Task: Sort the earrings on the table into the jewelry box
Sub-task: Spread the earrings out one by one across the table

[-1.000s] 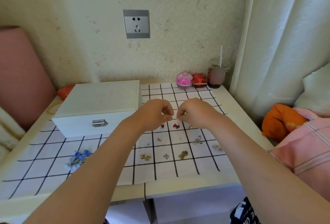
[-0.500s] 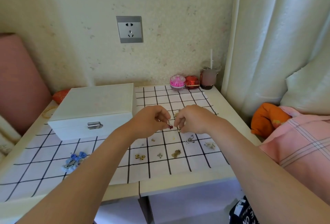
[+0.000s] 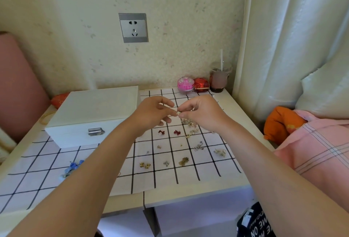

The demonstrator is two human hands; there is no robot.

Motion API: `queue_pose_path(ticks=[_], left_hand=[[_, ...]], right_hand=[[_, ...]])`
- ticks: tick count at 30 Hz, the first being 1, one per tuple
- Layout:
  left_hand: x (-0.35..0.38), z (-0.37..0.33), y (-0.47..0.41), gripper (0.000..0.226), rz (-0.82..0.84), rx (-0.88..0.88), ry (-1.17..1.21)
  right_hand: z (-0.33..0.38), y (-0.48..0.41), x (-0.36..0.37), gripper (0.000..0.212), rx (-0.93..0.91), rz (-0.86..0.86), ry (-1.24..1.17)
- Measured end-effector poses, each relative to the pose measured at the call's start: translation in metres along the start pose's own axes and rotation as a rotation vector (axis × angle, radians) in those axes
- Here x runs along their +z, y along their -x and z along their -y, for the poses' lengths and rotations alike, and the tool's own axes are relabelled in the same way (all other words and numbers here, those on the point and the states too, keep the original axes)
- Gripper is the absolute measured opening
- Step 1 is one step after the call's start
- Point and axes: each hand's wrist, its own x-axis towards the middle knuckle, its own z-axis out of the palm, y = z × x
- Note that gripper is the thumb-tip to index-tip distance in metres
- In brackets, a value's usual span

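Earrings are lying scattered on the checked cloth beside your shut white jewelry box. Your left hand and right hand are meeting above them, fingertips pinching one small silver earring held between both hands.

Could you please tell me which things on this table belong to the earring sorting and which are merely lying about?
Job: jewelry box, shut; red earrings; gold earrings; small earring pinched between both hands.
Lying about: drink cup; pink container; red container.
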Motion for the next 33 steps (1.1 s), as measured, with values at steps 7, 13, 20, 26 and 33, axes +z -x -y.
queue_pose_path(ticks=[7,13,20,26,33], left_hand=[[0.015,0.027,-0.013,0.019,0.105,0.180,-0.733],[0.026,0.031,-0.017,0.012,0.083,0.258,-0.859],[0.010,0.031,-0.016,0.008,0.085,0.292,-1.121],[0.010,0.026,-0.018,0.022,0.112,0.248,-1.148],[0.012,0.024,-0.015,0.022,0.160,0.250,-1.261]], right_hand=[[-0.014,-0.006,-0.001,0.023,0.081,0.085,0.061],[-0.019,-0.010,-0.004,0.021,0.099,0.107,0.061],[-0.026,-0.014,-0.010,0.014,0.055,0.026,0.230],[-0.018,-0.015,0.004,0.010,0.025,0.139,0.360],[-0.012,-0.019,0.014,0.013,0.025,0.192,0.406]])
